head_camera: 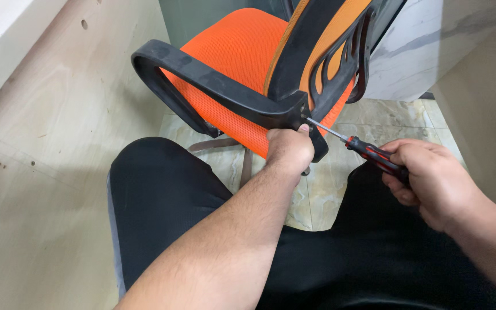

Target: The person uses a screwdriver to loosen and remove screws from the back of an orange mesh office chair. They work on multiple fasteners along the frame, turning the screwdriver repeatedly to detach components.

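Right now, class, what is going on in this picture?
A seated person works on an orange chair. The left hand grips the black armrest near its joint with the chair back. The right hand holds a red and black screwdriver, its tip set against that joint.

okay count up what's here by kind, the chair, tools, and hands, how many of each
Orange office chair with black armrest: 1
Screwdriver, red and black handle: 1
Hands: 2, the left hand gripping the chair frame, the right hand holding the screwdriver
Total: 4
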